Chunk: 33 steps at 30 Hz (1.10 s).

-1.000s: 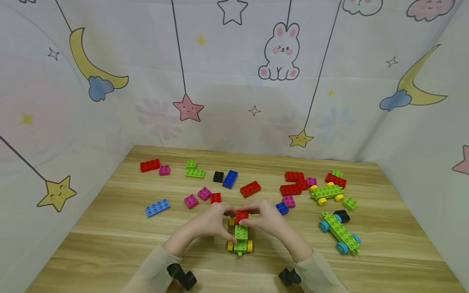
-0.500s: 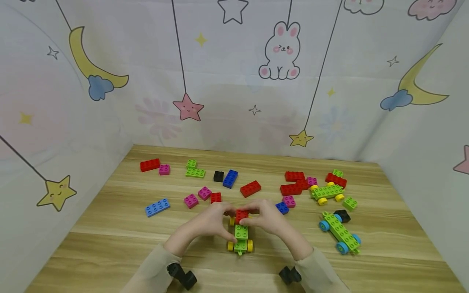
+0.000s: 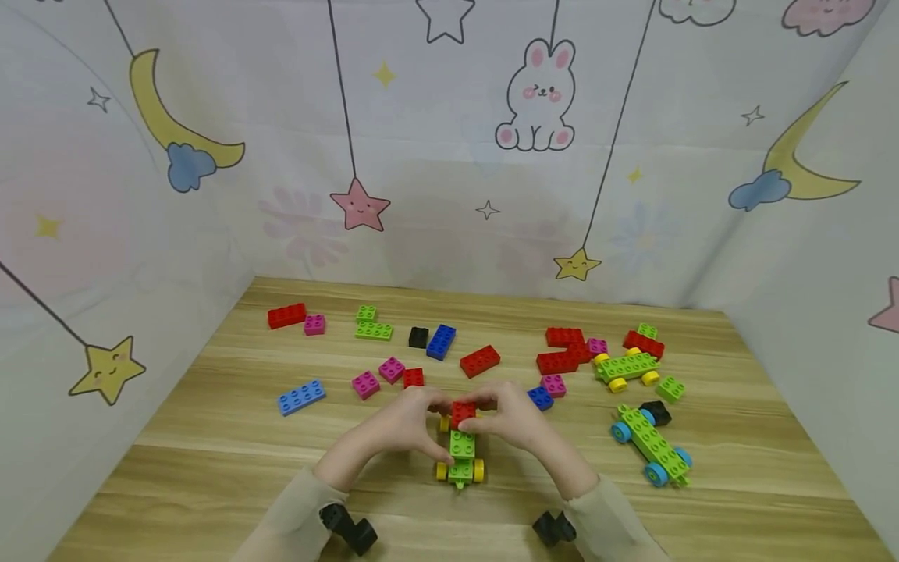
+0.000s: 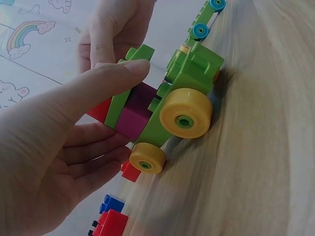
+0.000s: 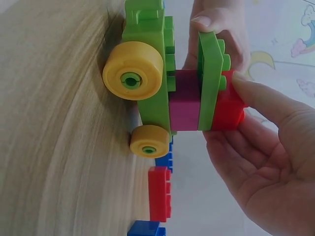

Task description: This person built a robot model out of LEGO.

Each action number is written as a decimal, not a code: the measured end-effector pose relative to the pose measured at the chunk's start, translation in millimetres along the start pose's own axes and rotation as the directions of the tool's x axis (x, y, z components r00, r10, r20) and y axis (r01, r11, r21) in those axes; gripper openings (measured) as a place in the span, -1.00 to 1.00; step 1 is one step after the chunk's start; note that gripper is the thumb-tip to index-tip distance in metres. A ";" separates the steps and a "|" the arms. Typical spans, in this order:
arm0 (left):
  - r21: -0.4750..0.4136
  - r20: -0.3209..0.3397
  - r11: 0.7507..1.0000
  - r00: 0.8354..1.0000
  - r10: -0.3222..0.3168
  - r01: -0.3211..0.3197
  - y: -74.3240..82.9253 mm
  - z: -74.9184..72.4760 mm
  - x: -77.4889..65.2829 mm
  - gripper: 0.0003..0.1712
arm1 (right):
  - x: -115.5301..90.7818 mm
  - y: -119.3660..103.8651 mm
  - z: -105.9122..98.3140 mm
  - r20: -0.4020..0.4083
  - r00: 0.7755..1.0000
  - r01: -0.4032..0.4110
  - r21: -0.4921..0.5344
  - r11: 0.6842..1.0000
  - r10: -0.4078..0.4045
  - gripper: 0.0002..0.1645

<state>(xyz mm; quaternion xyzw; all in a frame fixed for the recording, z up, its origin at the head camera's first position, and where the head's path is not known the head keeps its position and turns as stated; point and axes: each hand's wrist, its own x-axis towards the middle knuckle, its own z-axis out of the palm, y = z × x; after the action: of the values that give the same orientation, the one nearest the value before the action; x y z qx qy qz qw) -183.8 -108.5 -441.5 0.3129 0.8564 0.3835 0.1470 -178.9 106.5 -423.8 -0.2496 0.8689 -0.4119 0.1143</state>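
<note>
A small toy car with a green base [image 3: 460, 473] and yellow wheels [image 4: 186, 114] stands on the table in front of me. A magenta brick [image 5: 184, 105] sits on its base, a long green brick [image 5: 210, 81] lies across that and overhangs, and a red brick [image 3: 463, 412] is on top. My left hand [image 3: 410, 423] grips the stack from the left, thumb on the green brick's overhanging end and fingers at the far side. From the right, my right hand [image 3: 507, 418] pinches the red brick between thumb and fingers.
Loose bricks lie scattered behind, among them a light blue brick [image 3: 302, 398], a red brick [image 3: 481, 361] and a blue brick [image 3: 441, 342]. To the right stand a blue-wheeled green car base [image 3: 653, 445] and a yellow-wheeled one [image 3: 627, 367]. A printed curtain [image 3: 449, 172] encloses the table.
</note>
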 end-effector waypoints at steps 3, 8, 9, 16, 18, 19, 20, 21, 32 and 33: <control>-0.003 0.000 1.000 1.000 -0.004 0.004 -0.3 0.2 -0.7 -0.30 | 0.2 0.7 0.5 0.003 1.000 -0.006 0.006 1.000 0.006 -0.62; -0.004 0.000 1.000 1.000 -0.005 0.005 -0.8 0.8 -0.7 -0.30 | 0.2 2.3 0.6 0.012 1.000 -0.004 0.004 1.000 0.004 -0.61; -0.006 0.000 1.000 1.000 -0.005 0.005 -0.7 0.8 -0.5 -0.31 | 0.3 2.5 0.5 0.013 1.000 -0.004 0.005 1.000 0.004 -0.61; 0.003 0.001 1.000 1.000 -0.004 0.004 -0.8 0.7 0.9 -0.32 | 0.4 2.3 0.0 0.005 1.000 -0.013 0.004 1.000 0.013 -0.61; 0.004 0.000 1.000 1.000 -0.003 0.003 -0.8 0.6 0.7 -0.31 | 0.3 2.1 0.3 0.003 1.000 -0.009 0.004 1.000 0.009 -0.61; 0.005 0.000 1.000 1.000 -0.005 0.005 -0.6 0.3 0.5 -0.30 | 0.4 1.9 0.5 0.002 1.000 -0.006 0.005 1.000 0.006 -0.61; 0.005 -0.001 1.000 1.000 -0.007 0.007 -0.6 0.1 0.1 -0.30 | 0.6 1.7 0.7 0.004 1.000 -0.003 0.009 1.000 0.003 -0.61; 0.005 -0.001 1.000 1.000 -0.009 0.009 -0.5 -0.1 -0.2 -0.30 | 0.7 1.6 0.9 0.004 1.000 -0.001 0.014 1.000 0.001 -0.62; 0.020 0.004 1.000 1.000 -0.016 0.015 1.0 0.0 -0.4 -0.28 | 0.0 1.3 1.6 -0.005 1.000 -0.017 0.021 1.000 0.017 -0.63; 0.019 0.005 1.000 1.000 -0.016 0.016 1.2 -0.1 -0.2 -0.28 | -0.2 0.8 1.3 -0.006 1.000 -0.020 0.022 1.000 0.020 -0.62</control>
<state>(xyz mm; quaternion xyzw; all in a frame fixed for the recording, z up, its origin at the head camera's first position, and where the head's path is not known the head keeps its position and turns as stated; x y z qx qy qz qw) -183.1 -108.1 -440.5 0.3085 0.8621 0.3733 0.1490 -178.5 106.2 -425.2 -0.2381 0.8672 -0.4210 0.1184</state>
